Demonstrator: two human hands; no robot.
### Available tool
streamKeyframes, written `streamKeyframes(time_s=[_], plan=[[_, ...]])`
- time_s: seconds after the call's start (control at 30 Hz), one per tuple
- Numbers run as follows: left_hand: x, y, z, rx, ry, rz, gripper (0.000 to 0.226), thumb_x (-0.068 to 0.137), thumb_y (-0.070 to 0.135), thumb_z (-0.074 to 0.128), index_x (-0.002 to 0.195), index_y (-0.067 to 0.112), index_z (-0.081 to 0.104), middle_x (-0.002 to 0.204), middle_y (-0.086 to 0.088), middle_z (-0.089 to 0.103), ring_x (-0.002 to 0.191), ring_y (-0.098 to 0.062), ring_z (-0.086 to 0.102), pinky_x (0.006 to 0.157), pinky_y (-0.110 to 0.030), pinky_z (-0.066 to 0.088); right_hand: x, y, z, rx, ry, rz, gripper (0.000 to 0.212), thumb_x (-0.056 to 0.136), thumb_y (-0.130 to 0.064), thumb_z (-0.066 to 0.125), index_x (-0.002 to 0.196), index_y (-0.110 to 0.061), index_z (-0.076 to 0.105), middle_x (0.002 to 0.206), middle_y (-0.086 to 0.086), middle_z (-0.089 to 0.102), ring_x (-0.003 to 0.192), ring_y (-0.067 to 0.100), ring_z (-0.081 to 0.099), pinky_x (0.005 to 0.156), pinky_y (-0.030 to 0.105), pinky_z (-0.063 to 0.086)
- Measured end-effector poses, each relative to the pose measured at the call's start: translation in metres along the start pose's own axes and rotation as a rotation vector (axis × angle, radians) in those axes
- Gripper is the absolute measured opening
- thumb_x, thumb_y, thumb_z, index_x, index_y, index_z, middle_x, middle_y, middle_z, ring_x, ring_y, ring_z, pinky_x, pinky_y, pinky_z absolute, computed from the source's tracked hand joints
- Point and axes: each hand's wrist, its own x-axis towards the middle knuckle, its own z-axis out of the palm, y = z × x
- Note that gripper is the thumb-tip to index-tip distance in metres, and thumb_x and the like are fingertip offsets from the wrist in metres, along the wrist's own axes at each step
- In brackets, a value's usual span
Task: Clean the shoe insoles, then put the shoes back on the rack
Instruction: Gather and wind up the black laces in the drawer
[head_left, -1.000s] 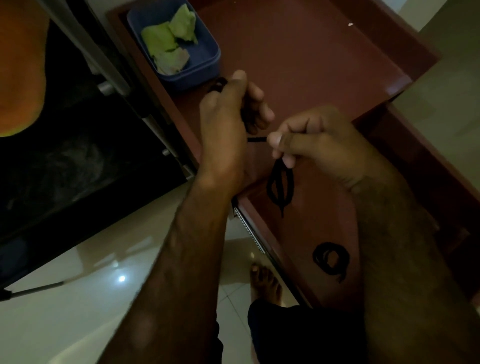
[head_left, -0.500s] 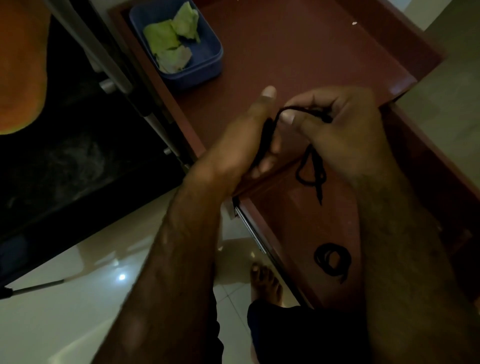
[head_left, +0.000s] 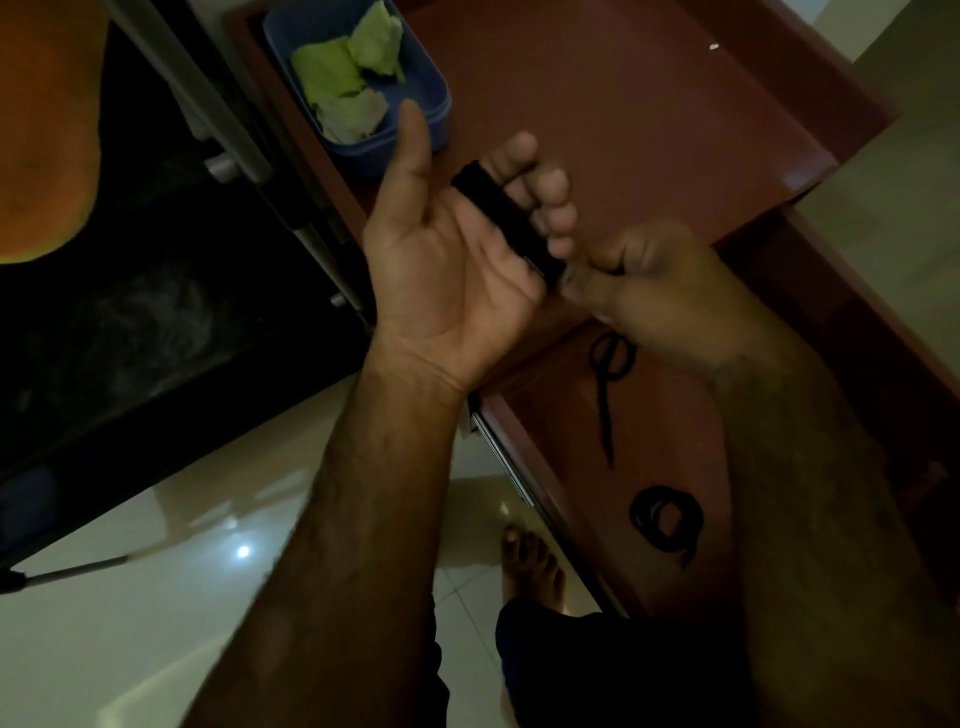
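Two black laces: the wound lace (head_left: 498, 208) bands the straight-fingered left grip (head_left: 457, 270); the right grip (head_left: 665, 296) pinches its end; the coiled lace (head_left: 667, 519) lies well apart from the blue tub (head_left: 440, 124).

Black lace (head_left: 498, 213) wound on my left hand (head_left: 452, 260): matt woven cord. Near-right coil (head_left: 666, 522): same cord. Cabinet top (head_left: 649, 130): smooth reddish wood look, slight sheen. Far tub (head_left: 431, 122): blue plastic. Rags (head_left: 337, 83): crumpled cloth. Floor tiles (head_left: 156, 597): glossy. Rail (head_left: 506, 462): metal.
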Motion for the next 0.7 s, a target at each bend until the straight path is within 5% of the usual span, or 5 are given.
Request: streamKeyframes(time_s=[0.07, 0.23, 0.43, 0.57, 0.7], plan=[[0.001, -0.002, 0.001, 0.109, 0.103, 0.056, 0.071, 0.105, 0.062, 0.021, 0.101, 0.002, 0.059, 0.086, -0.014, 0.064, 0.078, -0.025, 0.06, 0.071, -0.034, 0.046, -0.006, -0.001, -0.005, 0.03, -0.064, 0.025, 0.042, 0.101, -0.022, 0.064, 0.06, -0.019, 0.07, 0.043, -0.014, 0.039, 0.036, 0.001, 0.032, 0.042, 0.015, 0.024], [0.008, -0.007, 0.003, 0.532, 0.337, 0.043, 0.068, 0.109, 0.054, 0.018, 0.098, 0.002, 0.061, 0.081, -0.014, 0.069, 0.073, -0.024, 0.064, 0.07, -0.034, 0.052, -0.022, -0.008, -0.018, 0.223, -0.073, -0.033, 0.033, 0.099, -0.027, 0.064, 0.072, -0.012, 0.074, 0.052, 0.006, 0.035, 0.041, 0.012, 0.025, 0.047, 0.034, 0.017], [0.004, -0.016, 0.006, 0.888, 0.136, -0.454, 0.102, 0.097, 0.075, -0.002, 0.079, -0.001, 0.063, 0.075, -0.031, 0.068, 0.062, -0.036, 0.063, 0.058, -0.034, 0.049, -0.018, -0.02, -0.015, 0.307, 0.122, -0.148, 0.03, 0.105, -0.016, 0.054, 0.078, -0.006, 0.063, 0.041, -0.012, 0.046, 0.036, 0.002, 0.034, 0.044, 0.026, 0.023], [0.0, -0.01, 0.009, 0.546, -0.138, -0.667, 0.112, 0.089, 0.083, -0.007, 0.066, -0.004, 0.059, 0.059, -0.026, 0.065, 0.048, -0.033, 0.062, 0.043, -0.028, 0.041, -0.01, -0.012, -0.008, 0.116, 0.253, -0.188, 0.029, 0.104, -0.025, 0.061, 0.08, -0.01, 0.067, 0.05, -0.016, 0.053, 0.048, -0.001, 0.047, 0.053, 0.013, 0.037], [-0.001, -0.004, 0.004, 0.123, -0.344, -0.514, 0.114, 0.084, 0.087, -0.003, 0.071, -0.005, 0.064, 0.062, -0.025, 0.066, 0.05, -0.032, 0.066, 0.043, -0.03, 0.043, -0.003, -0.007, -0.009, 0.021, 0.242, -0.183, 0.029, 0.1, -0.032, 0.065, 0.073, -0.022, 0.069, 0.063, -0.007, 0.06, 0.06, 0.004, 0.052, 0.06, 0.026, 0.043]])
